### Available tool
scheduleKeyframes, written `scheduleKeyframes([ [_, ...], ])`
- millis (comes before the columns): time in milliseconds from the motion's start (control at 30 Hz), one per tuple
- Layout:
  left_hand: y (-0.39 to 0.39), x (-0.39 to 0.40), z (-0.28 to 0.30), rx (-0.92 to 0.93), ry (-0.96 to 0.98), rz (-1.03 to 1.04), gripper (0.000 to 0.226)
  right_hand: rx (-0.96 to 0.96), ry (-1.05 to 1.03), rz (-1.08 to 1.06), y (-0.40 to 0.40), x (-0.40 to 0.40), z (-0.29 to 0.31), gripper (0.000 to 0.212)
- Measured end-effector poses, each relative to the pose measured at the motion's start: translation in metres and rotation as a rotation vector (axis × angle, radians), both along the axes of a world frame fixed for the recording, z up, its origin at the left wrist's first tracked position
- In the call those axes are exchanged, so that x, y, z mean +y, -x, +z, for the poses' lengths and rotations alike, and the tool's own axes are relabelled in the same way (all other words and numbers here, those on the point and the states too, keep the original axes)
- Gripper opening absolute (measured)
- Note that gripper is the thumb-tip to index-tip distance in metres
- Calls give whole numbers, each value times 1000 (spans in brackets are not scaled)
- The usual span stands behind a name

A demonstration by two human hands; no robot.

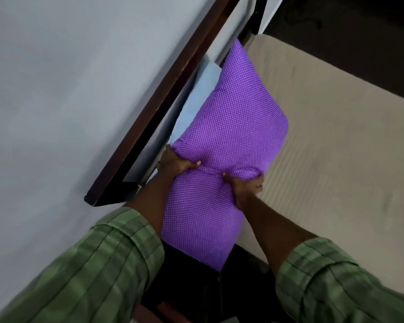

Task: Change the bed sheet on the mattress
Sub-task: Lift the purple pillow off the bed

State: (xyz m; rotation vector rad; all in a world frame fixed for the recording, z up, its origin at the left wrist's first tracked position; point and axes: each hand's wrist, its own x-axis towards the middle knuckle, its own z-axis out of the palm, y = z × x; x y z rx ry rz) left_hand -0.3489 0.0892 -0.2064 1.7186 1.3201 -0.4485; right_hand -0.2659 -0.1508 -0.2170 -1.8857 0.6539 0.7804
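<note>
Beige, faintly ribbed covering spreads over the mattress, which fills the right of the view with no loose sheet visible on it; whether that surface is a fitted sheet or the bare ticking cannot be told. Along its left runs a dark wooden headboard against a grey-blue wall. Between headboard and mattress stands a purple pillow with small white dots, tilted on edge, and a pale blue pillow wedged behind it. Green striped sleeves frame the lower view. The left hand grips the purple pillow's near-left edge, fingers curled into the fabric; the right hand bunches the cover at its middle, just beside the mattress edge. Judging from this, the pillow is being cleared off or set back at the head of the bed. Held only by pinched cloth, the cover could slip and the pillow drop into the dark gap by the frame, or drag the blue one along. No brand, label or writing is readable anywhere.
</note>
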Motion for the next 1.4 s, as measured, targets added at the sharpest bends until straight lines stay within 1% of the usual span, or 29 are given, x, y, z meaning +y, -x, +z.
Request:
scheduleKeyframes([
  [33, -1, 5, -2, 9, 11, -5, 159, 110, -83, -44, -3, -1, -9, 150],
  [67, -2, 10, -1, 4, 31, 1, 159, 182, -172, -52, -6, -3, -20, 152],
  [100, -3, 15, -1, -8, 53, 16, 157, 239, -254, -35, -11, -7, -30, 148],
  [167, -6, 13, 13, -32, 81, 23, 147, 302, -376, -24, -20, -21, -50, 125],
  [200, -6, 9, 18, -47, 90, 33, 139, 342, -438, -50, -22, -29, -54, 113],
  [267, -6, -1, 24, -81, 97, 78, 116, 415, -604, -102, -24, -43, -51, 91],
  [300, -5, -6, 24, -85, 94, 95, 106, 442, -657, -98, -24, -49, -52, 83],
  [400, -3, -20, 31, -46, 77, 106, 90, 482, -700, -48, -19, -58, -40, 79],
  [467, -4, -31, 45, -7, 45, 119, 78, 454, -701, -52, -15, -62, -25, 67],
  [500, -4, -36, 51, -2, 27, 115, 76, 439, -694, -62, -14, -65, -18, 63],
  [533, -3, -43, 61, -3, -5, 102, 76, 429, -678, -73, -12, -71, -8, 66],
  [633, 3, -69, 79, 4, -101, 36, 88, 396, -678, -87, -7, -103, 24, 78],
  [667, 6, -74, 73, 15, -132, 15, 95, 375, -664, -94, -7, -116, 33, 78],
  [733, 10, -95, 66, 23, -160, -13, 111, 290, -652, -93, -7, -149, 61, 71],
  [800, 15, -113, 37, -7, -161, 7, 114, 206, -642, -99, -9, -190, 85, 68],
  [933, 0, -203, 57, -30, -162, -58, 103, 49, -652, -112, -14, -283, 128, 66],
  [967, -7, -228, 62, -26, -153, -86, 102, 15, -660, -97, -15, -310, 140, 61],
  [1033, -21, -278, 77, -31, -146, -125, 107, -41, -687, -95, -16, -361, 160, 53],
  [1100, -38, -329, 85, -34, -139, -148, 106, -110, -672, -123, -18, -417, 179, 54],
  [1133, -50, -351, 82, -55, -141, -156, 106, -147, -662, -140, -19, -445, 189, 57],
  [1167, -59, -375, 92, -74, -123, -172, 105, -177, -648, -153, -23, -468, 192, 64],
  [1200, -74, -395, 84, -86, -105, -179, 105, -196, -633, -184, -26, -497, 201, 74],
  [1233, -85, -422, 94, -112, -88, -186, 105, -216, -616, -202, -30, -525, 208, 80],
  [1300, -112, -473, 106, -166, -47, -203, 101, -258, -599, -242, -39, -578, 222, 83],
  [1400, -132, -584, 188, -204, 0, -292, 76, -319, -563, -278, -59, -649, 235, 105],
])
